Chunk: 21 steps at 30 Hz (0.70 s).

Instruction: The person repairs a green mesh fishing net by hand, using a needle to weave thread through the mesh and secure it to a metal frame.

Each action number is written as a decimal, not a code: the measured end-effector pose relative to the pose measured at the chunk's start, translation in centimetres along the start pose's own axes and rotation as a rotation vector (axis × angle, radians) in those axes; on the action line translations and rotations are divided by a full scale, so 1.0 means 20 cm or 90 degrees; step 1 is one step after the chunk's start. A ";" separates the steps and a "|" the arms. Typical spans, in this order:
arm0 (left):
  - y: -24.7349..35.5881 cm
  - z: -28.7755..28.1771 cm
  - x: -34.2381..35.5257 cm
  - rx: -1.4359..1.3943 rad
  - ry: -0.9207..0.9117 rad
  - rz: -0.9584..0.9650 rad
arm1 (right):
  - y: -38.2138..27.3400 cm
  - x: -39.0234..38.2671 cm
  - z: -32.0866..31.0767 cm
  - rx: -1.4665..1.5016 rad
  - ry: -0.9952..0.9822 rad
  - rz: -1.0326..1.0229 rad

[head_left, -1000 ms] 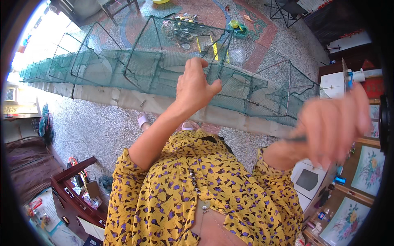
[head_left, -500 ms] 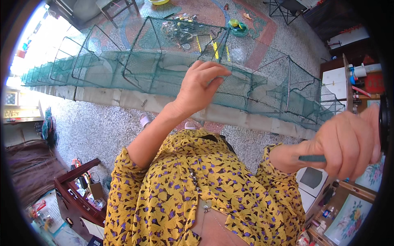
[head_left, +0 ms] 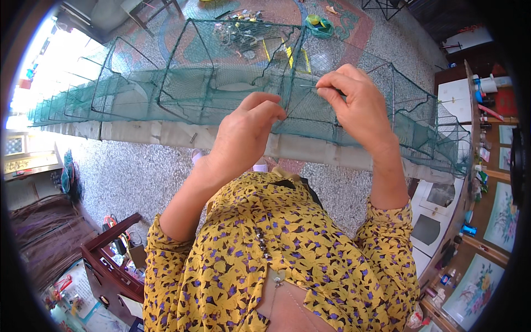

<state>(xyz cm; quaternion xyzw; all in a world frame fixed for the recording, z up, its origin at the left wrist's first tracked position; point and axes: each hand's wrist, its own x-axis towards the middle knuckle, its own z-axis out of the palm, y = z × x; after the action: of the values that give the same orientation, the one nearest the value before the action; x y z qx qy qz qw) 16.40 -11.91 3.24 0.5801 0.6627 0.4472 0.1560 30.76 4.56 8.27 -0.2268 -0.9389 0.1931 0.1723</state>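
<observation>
Green netting on a long pale plank, with two hands over its middle.
The framed green netting (head_left: 135, 91) runs along the plank (head_left: 166, 134) from left end to right, the plank's near edge showing. The right hand (head_left: 359, 108) pinches a thin pale sliver (head_left: 307, 86) between thumb and forefinger; the left hand (head_left: 243, 133) is half curled, whether gripping mesh cannot be told. Past the far edge, a green bag (head_left: 321, 30) sits on the floor (head_left: 395, 47).
</observation>
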 end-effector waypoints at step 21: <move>-0.12 0.07 0.06 -0.531 -0.100 -0.322 | -0.01 0.12 0.35 0.115 0.052 -0.055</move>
<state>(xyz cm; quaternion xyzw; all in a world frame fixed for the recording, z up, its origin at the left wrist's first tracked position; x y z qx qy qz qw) 15.57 -10.05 1.02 0.3213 0.5333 0.5777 0.5278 25.87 3.57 2.76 -0.1775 -0.9188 0.2597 0.2383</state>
